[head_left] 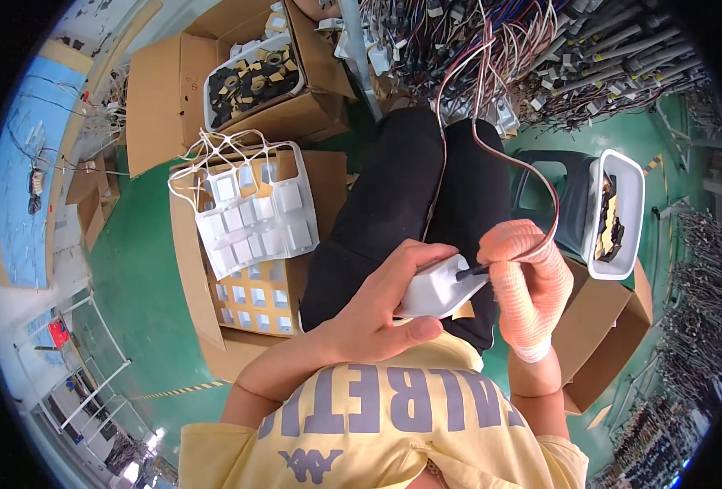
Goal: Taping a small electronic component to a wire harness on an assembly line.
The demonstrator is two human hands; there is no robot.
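Observation:
Above my lap, my left hand (385,306) is wrapped round a white plastic housing (436,292), thumb along its near side. A short black sleeve (472,271) sticks out of the housing's right face. My right hand (528,285), in a pale orange knitted glove, pinches the cable (550,200) close to that sleeve. From there the reddish-brown and white wires loop up over my knees to a hanging bundle of wires (491,49). Whatever lies inside the housing is hidden.
At left, a carton (202,301) holds white housings in dividers, with a white tray of housings (255,216) on top. Behind it, another carton (157,106) contains a tub of black parts (255,81). A white bin (622,253) on a dark stool (552,204) stands right, above an open carton (605,334).

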